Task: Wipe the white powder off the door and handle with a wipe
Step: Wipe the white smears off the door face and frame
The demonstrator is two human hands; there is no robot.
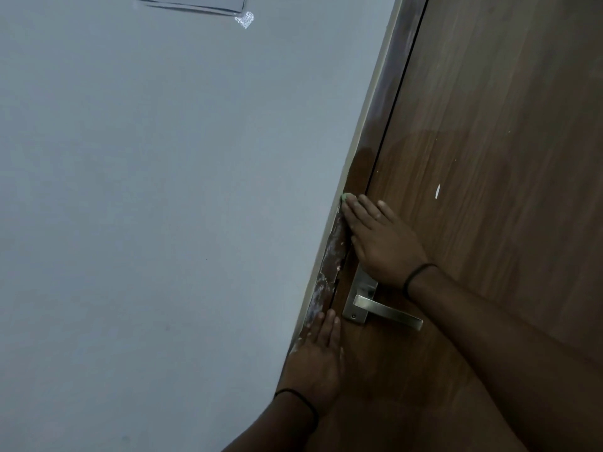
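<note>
Right hand [380,243] flat, pressing green wipe [344,197] on powdery door frame [329,256] above handle [385,309]; left hand [318,360] flat, released, at door [489,158] edge below.

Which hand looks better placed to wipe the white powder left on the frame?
Right. The right hand already presses the green wipe just above the powdered frame; the left hand lies flat, without a wipe.

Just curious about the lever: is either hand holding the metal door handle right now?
No: the handle sits untouched between the right hand and left hand, both flat on wood.
</note>
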